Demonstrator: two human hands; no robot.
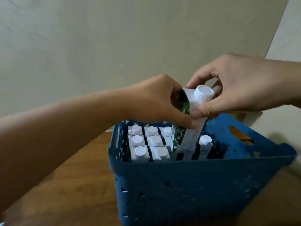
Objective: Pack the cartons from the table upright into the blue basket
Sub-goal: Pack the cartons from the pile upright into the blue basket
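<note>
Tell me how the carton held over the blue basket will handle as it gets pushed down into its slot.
The carton looks boxy and stiff, so it should slide down without buckling. It is tall and narrow and now tilted, so it may tip or jam against the packed cartons. Both the left hand and right hand grip near its top, which probably helps steering.

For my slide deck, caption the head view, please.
Both hands lower a carton into the blue basket.

I count nine cartons (141, 154) standing or going into one blue basket (195, 185), on one table (78, 185), with two hands (156, 101).
</note>
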